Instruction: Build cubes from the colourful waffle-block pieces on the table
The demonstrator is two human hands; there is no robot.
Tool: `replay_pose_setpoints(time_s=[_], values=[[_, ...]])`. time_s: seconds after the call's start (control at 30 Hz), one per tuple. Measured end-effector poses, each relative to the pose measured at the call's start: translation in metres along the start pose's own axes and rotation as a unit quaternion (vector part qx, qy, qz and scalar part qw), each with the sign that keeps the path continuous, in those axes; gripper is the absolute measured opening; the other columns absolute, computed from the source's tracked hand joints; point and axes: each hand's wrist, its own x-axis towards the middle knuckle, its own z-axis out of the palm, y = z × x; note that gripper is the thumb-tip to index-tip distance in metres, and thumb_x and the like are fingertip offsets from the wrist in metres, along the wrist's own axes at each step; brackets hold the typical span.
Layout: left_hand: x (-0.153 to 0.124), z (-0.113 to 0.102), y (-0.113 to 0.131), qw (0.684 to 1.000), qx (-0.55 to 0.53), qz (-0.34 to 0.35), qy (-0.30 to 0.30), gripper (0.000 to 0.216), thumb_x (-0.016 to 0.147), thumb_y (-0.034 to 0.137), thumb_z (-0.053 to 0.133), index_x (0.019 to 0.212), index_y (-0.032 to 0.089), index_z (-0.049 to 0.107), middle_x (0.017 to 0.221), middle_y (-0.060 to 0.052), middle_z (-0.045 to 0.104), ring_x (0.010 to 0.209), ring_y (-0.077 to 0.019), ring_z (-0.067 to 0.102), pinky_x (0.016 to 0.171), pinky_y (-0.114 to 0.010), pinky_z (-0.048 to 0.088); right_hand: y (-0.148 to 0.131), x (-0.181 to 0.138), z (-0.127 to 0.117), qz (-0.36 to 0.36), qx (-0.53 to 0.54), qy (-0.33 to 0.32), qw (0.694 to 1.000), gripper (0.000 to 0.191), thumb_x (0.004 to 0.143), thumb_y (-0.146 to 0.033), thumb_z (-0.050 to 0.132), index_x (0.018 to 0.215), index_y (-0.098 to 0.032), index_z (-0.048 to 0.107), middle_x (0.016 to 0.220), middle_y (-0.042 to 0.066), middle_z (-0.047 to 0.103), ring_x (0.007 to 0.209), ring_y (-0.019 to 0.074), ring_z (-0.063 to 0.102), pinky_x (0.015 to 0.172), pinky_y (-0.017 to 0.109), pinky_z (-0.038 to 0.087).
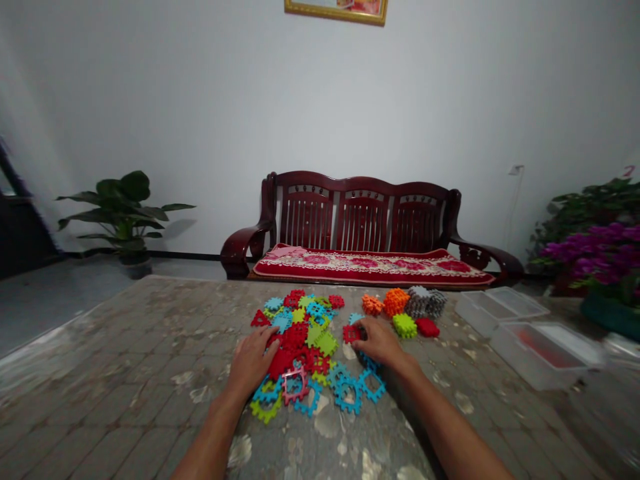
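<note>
My left hand [253, 360] rests at the left side of a loose pile of interlocking toy tiles, its fingers stretched out and touching some red tiles [287, 347]. My right hand [381, 340] is at the right side of the pile, thumb and fingers pinching the edge of a red square tile [351, 334]. Between my hands lie light green tiles [323, 340]. Nearer to me are a pink frame tile [295, 384] and blue frame tiles [348, 395]. Part of a blue tile [369, 361] shows under my right hand.
Beyond my right hand stand stacks of orange tiles [396, 302] and grey tiles [419, 302], with green tiles [405, 325] and red tiles [427, 327] nearer. Clear plastic boxes [543, 357] are at the right on the patterned tabletop [125, 373]. A wooden bench [363, 220] is behind.
</note>
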Motion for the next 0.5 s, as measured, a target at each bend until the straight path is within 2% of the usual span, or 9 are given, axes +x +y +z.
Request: replay_pose_setpoints(time_s=[0.1,0.23,0.5], values=[[0.000,-0.001,0.000,1.000,0.004,-0.002,0.000,0.045,0.099,0.033,0.042,0.135,0.021,0.066,0.143,-0.011,0.065,0.136,-0.0251,0.056,0.118,-0.047,0.037,0.001,0.008,0.001,-0.023,-0.022,-0.021,0.999,0.043,0.080,-0.029,0.072,0.121,-0.019,0.069,0.118,0.008,0.072,0.108,0.0238,0.064,0.089,0.028,0.042],[-0.001,-0.001,0.002,1.000,0.002,-0.004,-0.003,0.045,0.099,0.033,0.042,0.135,0.022,0.066,0.144,-0.011,0.065,0.137,-0.0249,0.056,0.119,-0.047,0.037,0.000,0.010,0.003,-0.048,-0.043,-0.032,0.997,0.034,0.085,-0.029,0.068,0.118,-0.020,0.070,0.120,0.009,0.071,0.111,0.0228,0.063,0.093,0.028,0.042],[-0.001,-0.001,0.001,1.000,-0.007,0.001,0.008,0.044,0.097,0.033,0.044,0.133,0.022,0.067,0.141,-0.011,0.067,0.135,-0.0263,0.058,0.117,-0.049,0.039,-0.012,-0.004,0.005,-0.045,-0.094,0.019,0.994,0.034,0.096,-0.035,0.058,0.124,-0.019,0.068,0.121,0.014,0.072,0.113,0.0265,0.066,0.094,0.032,0.046]])
